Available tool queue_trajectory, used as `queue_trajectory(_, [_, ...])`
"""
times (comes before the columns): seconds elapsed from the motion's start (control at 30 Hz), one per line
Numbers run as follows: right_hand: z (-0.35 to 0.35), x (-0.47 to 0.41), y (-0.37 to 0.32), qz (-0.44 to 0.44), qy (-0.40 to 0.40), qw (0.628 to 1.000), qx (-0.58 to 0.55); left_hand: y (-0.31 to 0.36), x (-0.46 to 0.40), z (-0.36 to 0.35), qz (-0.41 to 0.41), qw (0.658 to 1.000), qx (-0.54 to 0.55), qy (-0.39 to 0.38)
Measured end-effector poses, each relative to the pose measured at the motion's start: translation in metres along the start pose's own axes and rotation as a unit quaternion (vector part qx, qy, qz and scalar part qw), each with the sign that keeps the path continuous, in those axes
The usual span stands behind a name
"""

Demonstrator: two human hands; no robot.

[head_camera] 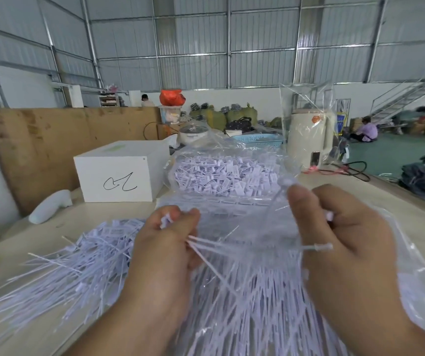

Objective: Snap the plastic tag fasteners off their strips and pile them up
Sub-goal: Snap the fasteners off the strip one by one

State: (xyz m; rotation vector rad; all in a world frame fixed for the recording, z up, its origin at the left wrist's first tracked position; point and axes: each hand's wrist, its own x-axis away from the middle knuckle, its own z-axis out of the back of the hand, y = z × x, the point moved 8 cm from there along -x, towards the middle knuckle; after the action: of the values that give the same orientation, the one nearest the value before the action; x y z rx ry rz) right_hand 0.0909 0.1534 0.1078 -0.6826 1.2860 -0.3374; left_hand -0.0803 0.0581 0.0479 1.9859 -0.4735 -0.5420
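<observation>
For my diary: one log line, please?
left hand: grips thin white plastic fasteners | right hand: grips fasteners | loose pile: left

Two hands at lower centre: left hand (pixel 164 249) and right hand (pixel 342 235), each pinching white fasteners (pixel 214 246). Far too many fasteners to count. One loose pile (pixel 77 268) at lower left. Two clear bags of fasteners: one (pixel 221 173) at centre, one (pixel 270 304) at lower centre under the hands. One white box (pixel 119 173) left of centre. One cream kettle (pixel 309 137) at upper right. One blue basket (pixel 257 140) at centre. Two people in the background: one (pixel 146 100) upper centre, one (pixel 365 129) far right.
</observation>
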Motion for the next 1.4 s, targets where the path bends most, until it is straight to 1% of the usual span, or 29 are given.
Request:
queue_trajectory(0.03, [-0.002,-0.002,0.003,-0.008,-0.025,1.000,-0.013,0.000,-0.001,-0.004,-0.011,0.999,-0.037,-0.020])
queue_trajectory(0.07, [-0.008,-0.004,0.007,-0.022,-0.078,0.996,-0.037,0.000,0.001,-0.013,-0.027,0.995,-0.069,-0.064])
queue_trajectory(0.1, [-0.018,-0.003,0.011,-0.038,-0.150,0.986,-0.061,-0.001,0.006,-0.025,-0.042,0.988,-0.089,-0.120])
queue_trajectory(0.13, [-0.027,-0.001,0.015,-0.057,-0.222,0.970,-0.079,-0.001,0.013,-0.037,-0.053,0.978,-0.092,-0.181])
queue_trajectory(0.2, [-0.034,0.003,0.020,-0.085,-0.329,0.934,-0.111,-0.001,0.025,-0.052,-0.052,0.953,-0.086,-0.287])
queue_trajectory(0.27, [-0.032,0.003,0.020,-0.097,-0.389,0.907,-0.126,0.000,0.030,-0.054,-0.028,0.934,-0.097,-0.344])
queue_trajectory(0.37, [-0.028,0.002,0.026,-0.089,-0.418,0.898,-0.107,0.001,0.037,-0.056,0.011,0.909,-0.076,-0.410])
queue_trajectory(0.4, [-0.028,0.002,0.029,-0.090,-0.423,0.896,-0.096,0.001,0.038,-0.057,0.018,0.903,-0.079,-0.421])
queue_trajectory(0.47, [-0.030,0.005,0.033,-0.093,-0.437,0.891,-0.085,-0.001,0.037,-0.055,0.022,0.901,-0.107,-0.419])
queue_trajectory(0.57, [-0.034,0.007,0.032,-0.087,-0.432,0.893,-0.094,0.000,0.034,-0.054,0.009,0.909,-0.118,-0.400])
queue_trajectory(0.63, [-0.035,0.007,0.032,-0.081,-0.428,0.893,-0.110,0.003,0.031,-0.054,-0.014,0.913,-0.126,-0.387])
queue_trajectory(0.7, [-0.036,0.007,0.033,-0.095,-0.450,0.879,-0.130,0.007,0.027,-0.051,-0.045,0.922,-0.141,-0.358])
queue_trajectory(0.77, [-0.036,0.010,0.038,-0.115,-0.486,0.857,-0.128,0.011,0.024,-0.047,-0.051,0.927,-0.145,-0.343])
queue_trajectory(0.8, [-0.035,0.011,0.040,-0.124,-0.499,0.849,-0.124,0.011,0.026,-0.048,-0.039,0.919,-0.145,-0.365])
queue_trajectory(0.83, [-0.034,0.011,0.040,-0.129,-0.506,0.844,-0.122,0.009,0.031,-0.051,-0.020,0.901,-0.148,-0.408])
queue_trajectory(0.9, [-0.032,0.009,0.036,-0.128,-0.499,0.847,-0.127,0.006,0.044,-0.057,0.010,0.857,-0.174,-0.486])
queue_trajectory(0.93, [-0.032,0.008,0.035,-0.128,-0.485,0.855,-0.130,0.005,0.047,-0.059,0.009,0.847,-0.187,-0.497])
queue_trajectory(0.97, [-0.031,0.005,0.033,-0.126,-0.463,0.867,-0.132,0.006,0.046,-0.059,-0.002,0.852,-0.190,-0.488])
queue_trajectory(1.0, [-0.030,0.003,0.031,-0.125,-0.433,0.883,-0.132,0.008,0.043,-0.059,-0.019,0.868,-0.183,-0.460])
queue_trajectory(1.03, [-0.030,0.001,0.030,-0.126,-0.399,0.899,-0.131,0.009,0.037,-0.056,-0.039,0.893,-0.174,-0.413])
queue_trajectory(1.1, [-0.032,0.000,0.025,-0.132,-0.321,0.930,-0.123,0.011,0.025,-0.048,-0.075,0.940,-0.149,-0.298])
queue_trajectory(1.13, [-0.031,0.000,0.023,-0.129,-0.275,0.946,-0.116,0.011,0.022,-0.045,-0.088,0.955,-0.138,-0.249])
queue_trajectory(1.2, [-0.020,-0.005,0.021,-0.107,-0.167,0.977,-0.084,0.011,0.020,-0.040,-0.112,0.967,-0.142,-0.178])
queue_trajectory(1.23, [-0.010,-0.009,0.020,-0.087,-0.113,0.988,-0.058,0.012,0.020,-0.036,-0.121,0.969,-0.154,-0.153])
queue_trajectory(1.27, [-0.001,-0.014,0.018,-0.065,-0.078,0.994,-0.033,0.012,0.021,-0.034,-0.127,0.968,-0.165,-0.138])
queue_trajectory(1.3, [0.007,-0.019,0.017,-0.049,-0.062,0.997,-0.022,0.013,0.022,-0.034,-0.129,0.968,-0.169,-0.136])
queue_trajectory(1.33, [0.010,-0.021,0.017,-0.042,-0.075,0.996,-0.030,0.014,0.024,-0.036,-0.126,0.967,-0.164,-0.148])
queue_trajectory(1.37, [0.007,-0.021,0.015,-0.044,-0.120,0.990,-0.059,0.014,0.026,-0.040,-0.120,0.966,-0.154,-0.169])
queue_trajectory(1.4, [-0.001,-0.017,0.014,-0.053,-0.189,0.976,-0.096,0.014,0.029,-0.045,-0.115,0.963,-0.144,-0.197])
